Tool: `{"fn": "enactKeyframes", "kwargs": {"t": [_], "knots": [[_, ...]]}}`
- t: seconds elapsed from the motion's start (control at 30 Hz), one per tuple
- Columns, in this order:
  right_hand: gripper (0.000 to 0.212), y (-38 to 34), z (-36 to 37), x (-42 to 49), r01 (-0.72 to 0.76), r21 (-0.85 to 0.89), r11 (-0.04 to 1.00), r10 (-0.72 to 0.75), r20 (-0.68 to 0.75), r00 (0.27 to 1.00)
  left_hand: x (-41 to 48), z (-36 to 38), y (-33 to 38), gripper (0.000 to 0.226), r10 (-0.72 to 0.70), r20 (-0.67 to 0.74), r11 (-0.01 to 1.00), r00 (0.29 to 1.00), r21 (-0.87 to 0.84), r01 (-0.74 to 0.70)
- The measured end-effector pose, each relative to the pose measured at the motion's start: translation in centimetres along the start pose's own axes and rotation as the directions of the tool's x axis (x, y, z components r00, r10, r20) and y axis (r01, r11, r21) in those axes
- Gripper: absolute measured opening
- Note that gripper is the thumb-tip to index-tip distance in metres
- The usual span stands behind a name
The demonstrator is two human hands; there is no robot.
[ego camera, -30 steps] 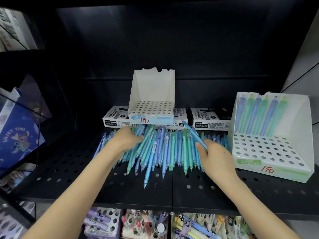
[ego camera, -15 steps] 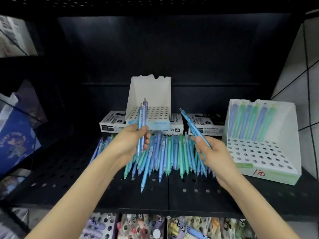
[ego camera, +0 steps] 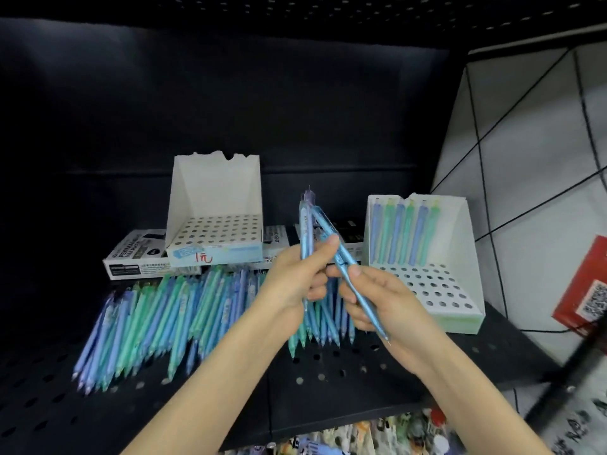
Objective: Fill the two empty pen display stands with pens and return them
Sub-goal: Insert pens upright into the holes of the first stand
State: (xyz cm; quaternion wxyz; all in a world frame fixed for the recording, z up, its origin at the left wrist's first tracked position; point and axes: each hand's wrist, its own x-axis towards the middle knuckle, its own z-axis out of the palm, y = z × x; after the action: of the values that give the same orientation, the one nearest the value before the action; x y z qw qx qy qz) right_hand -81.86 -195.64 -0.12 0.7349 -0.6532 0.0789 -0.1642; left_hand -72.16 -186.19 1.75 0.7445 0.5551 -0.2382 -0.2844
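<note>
My left hand [ego camera: 297, 280] grips a few blue pens [ego camera: 306, 221] upright above the shelf. My right hand [ego camera: 381, 303] holds a light blue pen [ego camera: 341, 264] slanted, its top crossing the left hand's pens. The two hands nearly touch. Behind them many blue and green pens [ego camera: 170, 320] lie in a row on the black perforated shelf [ego camera: 328, 372]. A white display stand [ego camera: 215, 208] with bare holes sits at the back on flat boxes. A second white stand [ego camera: 460, 290] on the right has several pens in its back row.
Flat marker boxes [ego camera: 134, 257] lie under and beside the back stand. A white tiled wall [ego camera: 532, 159] closes the right side, with a red card [ego camera: 588, 290] on it. The shelf below holds more stationery [ego camera: 377, 435]. A dark shelf panel runs overhead.
Both hands lifted off the pen row, each with pens, and came together in the middle. The view shifted right and up.
</note>
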Motion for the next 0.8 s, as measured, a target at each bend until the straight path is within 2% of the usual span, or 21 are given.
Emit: {"fn": "enactKeyframes", "kwargs": {"t": [0.13,0.3,0.4,0.47,0.5,0.53,0.63,0.7,0.8], "knots": [[0.028,-0.5,-0.3,-0.5,0.011,-0.175,0.985,-0.017,-0.034,0.999,0.6,0.1,0.0,0.015,-0.018,0.029,0.999,0.999,-0.038,0.019],[0.022,-1.1,-0.4,-0.5,0.007,-0.475,0.88,-0.04,-0.061,0.997,1.1,-0.1,0.1,0.015,-0.011,0.095,1.0,0.995,0.021,0.009],[0.025,-1.1,-0.9,-0.3,0.07,-0.638,0.767,-0.205,-0.14,0.969,1.4,-0.4,0.4,0.035,0.006,0.088,0.995,0.996,0.098,-0.014],[0.018,-1.3,-1.5,-0.3,0.08,-0.687,0.722,-0.34,-0.252,0.906,1.6,-0.7,0.6,0.038,0.02,0.064,0.987,0.998,0.159,-0.03],[0.013,-1.6,-1.9,-0.3,0.077,-0.669,0.739,-0.378,-0.318,0.87,1.7,-0.8,0.7,0.035,0.023,0.06,0.98,0.998,0.194,-0.034],[0.016,-1.8,-2.3,-0.3,0.077,-0.635,0.769,-0.402,-0.385,0.831,1.8,-0.8,0.8,0.032,0.023,0.057,0.973,0.998,0.226,-0.035],[0.031,-2.6,-3.8,-0.5,0.07,-0.463,0.883,-0.352,-0.557,0.752,2.2,-0.7,0.9,0.031,0.006,0.056,0.959,0.998,0.283,-0.021],[0.028,-3.0,-5.2,-0.6,0.065,-0.328,0.942,-0.263,-0.605,0.752,2.6,-0.6,1.0,0.035,-0.006,0.036,0.955,0.999,0.295,-0.005],[0.025,-3.8,-7.1,-0.5,0.107,-0.12,0.987,-0.158,-0.6,0.784,2.8,-0.5,1.2,0.035,-0.025,-0.006,0.958,1.0,0.287,0.025]]}}
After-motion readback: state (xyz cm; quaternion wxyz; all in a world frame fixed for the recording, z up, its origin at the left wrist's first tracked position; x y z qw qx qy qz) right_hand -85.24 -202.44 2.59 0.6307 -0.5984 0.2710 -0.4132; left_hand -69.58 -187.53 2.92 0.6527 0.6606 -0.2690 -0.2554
